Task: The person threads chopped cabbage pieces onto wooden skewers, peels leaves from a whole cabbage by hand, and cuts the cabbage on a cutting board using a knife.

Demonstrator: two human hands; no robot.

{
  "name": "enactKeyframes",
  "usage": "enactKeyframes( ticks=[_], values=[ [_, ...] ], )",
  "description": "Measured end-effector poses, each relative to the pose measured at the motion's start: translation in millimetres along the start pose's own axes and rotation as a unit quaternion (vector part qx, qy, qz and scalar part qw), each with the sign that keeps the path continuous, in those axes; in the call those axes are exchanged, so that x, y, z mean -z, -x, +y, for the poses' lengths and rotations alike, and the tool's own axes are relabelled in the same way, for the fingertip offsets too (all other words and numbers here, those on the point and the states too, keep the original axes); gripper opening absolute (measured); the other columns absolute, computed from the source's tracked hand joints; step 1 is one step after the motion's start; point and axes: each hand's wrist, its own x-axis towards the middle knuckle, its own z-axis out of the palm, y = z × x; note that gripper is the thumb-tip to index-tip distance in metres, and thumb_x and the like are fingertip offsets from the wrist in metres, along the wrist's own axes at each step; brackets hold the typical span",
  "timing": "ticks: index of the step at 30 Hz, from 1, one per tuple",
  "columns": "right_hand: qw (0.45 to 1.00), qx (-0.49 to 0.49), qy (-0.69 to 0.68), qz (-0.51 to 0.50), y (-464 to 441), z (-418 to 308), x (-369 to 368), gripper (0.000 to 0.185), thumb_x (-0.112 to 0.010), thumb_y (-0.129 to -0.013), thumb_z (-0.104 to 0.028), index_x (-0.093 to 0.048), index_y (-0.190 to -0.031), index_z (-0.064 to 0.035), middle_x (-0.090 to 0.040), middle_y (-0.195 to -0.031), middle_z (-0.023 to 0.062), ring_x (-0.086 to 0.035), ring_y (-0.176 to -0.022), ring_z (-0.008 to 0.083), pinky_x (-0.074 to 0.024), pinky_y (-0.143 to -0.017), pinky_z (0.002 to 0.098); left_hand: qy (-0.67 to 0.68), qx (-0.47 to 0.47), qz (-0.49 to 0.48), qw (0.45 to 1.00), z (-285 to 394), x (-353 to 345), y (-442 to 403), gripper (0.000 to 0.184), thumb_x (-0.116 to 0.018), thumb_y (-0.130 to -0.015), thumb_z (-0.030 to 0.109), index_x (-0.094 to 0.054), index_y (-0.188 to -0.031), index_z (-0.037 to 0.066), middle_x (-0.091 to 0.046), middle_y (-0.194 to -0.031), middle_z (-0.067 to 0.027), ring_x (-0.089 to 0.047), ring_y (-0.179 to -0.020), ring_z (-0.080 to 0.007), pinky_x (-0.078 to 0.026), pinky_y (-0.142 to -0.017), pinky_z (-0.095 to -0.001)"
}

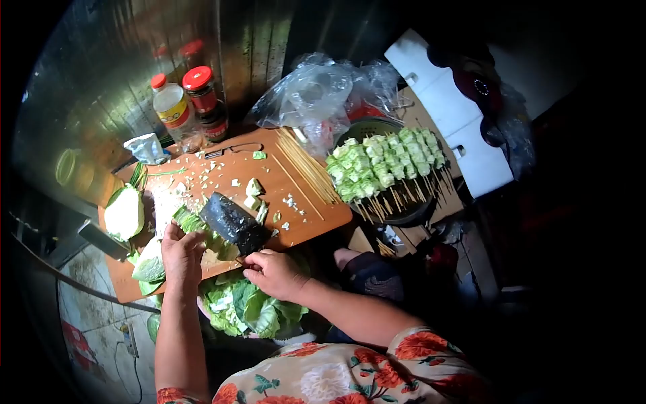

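My left hand [182, 254] is closed around cut cabbage pieces [193, 221] at the front of the wooden cutting board [306, 225]. To its right, my right hand [274, 274] is closed in a pinch at the board's front edge. What looks like a thin wooden skewer is in its fingertips, mostly hidden. Between and just beyond the hands lies a dark, wet cleaver blade [235, 221] with cabbage bits on it; its handle is hidden. Small cabbage chunks [253, 188] and scraps lie past the blade.
Bare skewers [304, 168] lie on the board's right side. Cabbage skewers [387, 161] rest across a round pot. Half cabbages [125, 213] sit at left, and loose leaves [249, 306] below the board. Bottles [171, 108], jars [200, 91] and plastic bags [306, 91] stand behind.
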Motion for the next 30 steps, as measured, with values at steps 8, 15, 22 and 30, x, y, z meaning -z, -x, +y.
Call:
enactKeyframes(
  ticks=[8,15,22,30],
  values=[
    [0.999,-0.019,0.029,0.030,-1.2,0.1,9.7,0.013,-0.066,-0.081,-0.014,-0.061,-0.086,-0.0041,-0.063,-0.081,0.0133,-0.063,-0.073,0.0312,-0.0502,-0.065,0.0385,0.038,0.032,-0.043,0.998,-13.2,2.1,-7.5,0.034,-0.060,-0.082,-0.001,-0.050,-0.113,0.009,-0.053,-0.089,0.0012,-0.059,-0.076,-0.0107,-0.049,-0.061,-0.0236],
    [0.991,-0.023,0.050,0.121,-7.8,-20.0,73.7,0.011,-0.063,-0.082,-0.015,-0.063,-0.081,-0.0038,-0.065,-0.078,0.0177,-0.065,-0.072,0.0336,-0.0506,-0.063,0.0390,0.045,0.041,-0.083,0.995,1.4,-16.2,8.3,0.048,-0.066,-0.085,0.020,-0.047,-0.127,0.008,-0.055,-0.102,-0.0032,-0.057,-0.096,-0.0151,-0.050,-0.074,-0.0317],
    [0.896,-0.166,0.275,0.306,18.6,40.5,234.0,0.009,-0.067,-0.083,-0.015,-0.066,-0.085,-0.0065,-0.068,-0.077,0.0082,-0.066,-0.071,0.0173,-0.0516,-0.065,0.0305,0.093,0.054,-0.096,0.990,1.3,-0.4,3.4,0.026,-0.057,-0.090,0.009,-0.052,-0.115,0.003,-0.059,-0.096,-0.0047,-0.064,-0.079,-0.0177,-0.054,-0.067,-0.0319],
    [0.775,-0.275,0.504,0.266,42.2,87.1,335.2,0.008,-0.060,-0.078,-0.008,-0.067,-0.079,-0.0057,-0.068,-0.085,0.0182,-0.065,-0.084,0.0376,-0.0524,-0.074,0.0451,0.061,0.064,-0.096,0.991,-2.3,-2.7,0.5,0.020,-0.055,-0.087,0.005,-0.055,-0.107,0.005,-0.059,-0.096,-0.0060,-0.063,-0.074,-0.0163,-0.055,-0.063,-0.0290]
  ],
)
